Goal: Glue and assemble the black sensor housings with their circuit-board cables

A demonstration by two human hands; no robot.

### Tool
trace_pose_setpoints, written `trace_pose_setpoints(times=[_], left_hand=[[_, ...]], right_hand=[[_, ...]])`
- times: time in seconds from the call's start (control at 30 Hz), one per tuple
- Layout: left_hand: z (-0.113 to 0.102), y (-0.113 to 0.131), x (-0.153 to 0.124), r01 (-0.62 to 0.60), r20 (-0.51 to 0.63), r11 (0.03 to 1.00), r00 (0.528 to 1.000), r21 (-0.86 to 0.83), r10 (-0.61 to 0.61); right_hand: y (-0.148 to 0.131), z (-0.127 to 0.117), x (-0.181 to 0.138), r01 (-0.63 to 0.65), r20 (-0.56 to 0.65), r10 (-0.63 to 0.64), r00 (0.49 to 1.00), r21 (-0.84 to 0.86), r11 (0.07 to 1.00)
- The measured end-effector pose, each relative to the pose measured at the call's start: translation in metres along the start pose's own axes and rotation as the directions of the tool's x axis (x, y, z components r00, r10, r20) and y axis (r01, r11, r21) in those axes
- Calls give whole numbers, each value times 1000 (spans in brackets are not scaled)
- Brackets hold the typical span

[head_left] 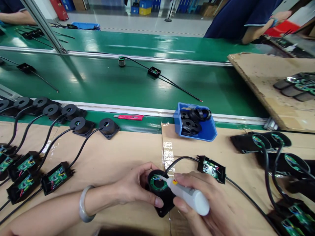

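My left hand (pixel 137 186), with a pale bangle at the wrist, grips a black round housing (pixel 165 200) with a square flange. Inside its open top sits a green ring-shaped circuit board (pixel 155 183). In my right hand (pixel 204 196) is a white glue bottle (pixel 190 196), tilted so that its nozzle reaches the ring board's edge; whether it touches is too small to tell. A black cable (pixel 180 158) runs from the housing to a black box with a circuit board (pixel 212 168), lying just beyond my right hand.
Several black housings (pixel 81 125) wired to open circuit boxes (pixel 57 177) line the left side. A blue bin (pixel 211 132) of black parts and a red utility knife (pixel 130 117) lie ahead. Beyond runs a green belt (pixel 98 82); more wired housings (pixel 256 142) stand right. Co-workers' arms (pixel 257 31) show behind.
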State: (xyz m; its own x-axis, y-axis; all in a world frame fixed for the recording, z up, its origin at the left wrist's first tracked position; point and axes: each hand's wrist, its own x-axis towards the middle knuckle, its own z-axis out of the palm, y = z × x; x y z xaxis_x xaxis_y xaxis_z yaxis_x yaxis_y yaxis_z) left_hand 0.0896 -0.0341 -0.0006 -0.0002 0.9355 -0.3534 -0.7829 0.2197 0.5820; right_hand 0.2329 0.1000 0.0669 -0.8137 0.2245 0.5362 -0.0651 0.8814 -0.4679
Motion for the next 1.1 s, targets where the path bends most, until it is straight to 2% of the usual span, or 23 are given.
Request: trace_pose_setpoints(times=[0.4,0.53,0.67,0.9,1.1], left_hand=[[1,1,0,14,17,1000,1000,-25,-13],[2,2,0,22,1,999,1000,-26,-22],[2,3,0,28,-10,999,1000,-37,-29],[1,2,-1,-4,8,1000,1000,-29,4],[1,2,-3,3,-7,1000,1000,5,-3]], right_hand=[[-4,4,-1,-72,-7,75,997,207,976],[-1,5,2,-51,-26,56,998,156,986],[-2,6,10,-30,-108,38,993,76,997],[-5,7,12,-54,-171,58,984,26,998],[0,0,4,-13,-83,15,996,27,1000]])
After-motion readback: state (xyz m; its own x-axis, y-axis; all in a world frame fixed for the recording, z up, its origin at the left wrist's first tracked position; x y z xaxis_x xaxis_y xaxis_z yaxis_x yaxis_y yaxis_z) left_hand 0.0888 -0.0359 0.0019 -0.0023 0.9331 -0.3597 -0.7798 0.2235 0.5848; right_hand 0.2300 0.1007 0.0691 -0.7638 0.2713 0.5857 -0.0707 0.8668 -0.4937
